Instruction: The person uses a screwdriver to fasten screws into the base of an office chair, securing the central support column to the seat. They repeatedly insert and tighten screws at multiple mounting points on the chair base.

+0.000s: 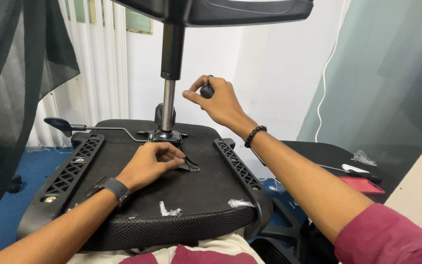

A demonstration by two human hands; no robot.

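Black round knob (206,91) is pinched in the right hand (218,101); left hand (152,163), fingers curled, presses the flat metal plate (185,163) under it. Keep both steady.

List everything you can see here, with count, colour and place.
seat: one, black, upside down on the lap
gas column: one, silver and black, upright at seat centre
lever: one, black paddle on metal rod, left of column
brackets: two, black lattice, along seat sides
plastic scraps: several, clear, near seat front edge
curtain: one, white, back left
cable: one, white, on right wall
red pad: one, far right
left hand: watch on wrist, on the seat plate
right hand: bead bracelet, gripping black knob
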